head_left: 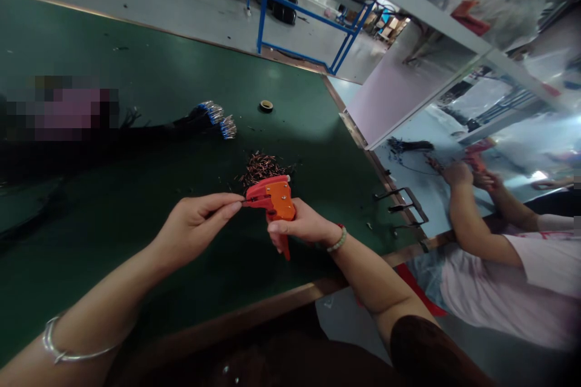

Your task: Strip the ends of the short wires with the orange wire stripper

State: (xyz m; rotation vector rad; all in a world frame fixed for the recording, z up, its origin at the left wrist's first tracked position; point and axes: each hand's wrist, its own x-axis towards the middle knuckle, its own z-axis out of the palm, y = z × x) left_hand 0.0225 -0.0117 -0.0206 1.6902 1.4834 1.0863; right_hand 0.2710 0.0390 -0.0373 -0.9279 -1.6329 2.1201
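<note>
My right hand (290, 224) grips an orange and red wire stripper (278, 196) by its handles, its jaws facing left. Between the thumb and fingertips of my left hand (204, 217) a thin dark wire (245, 201) is pinched, and its end meets the stripper's jaws. Just beyond the tool lies a pile of short copper-coloured and dark scraps (263, 168). A bundle of black wires (177, 127) with blue and silvery ends (218, 118) rests farther left on the green table (149, 84).
A roll of tape (266, 106) sits past the scraps. Black metal brackets (406, 205) stand at the table's right edge. To the right, a co-worker's hands (460, 175) work with a red tool (476, 157) at a light-blue table. A blue frame (308, 9) stands behind.
</note>
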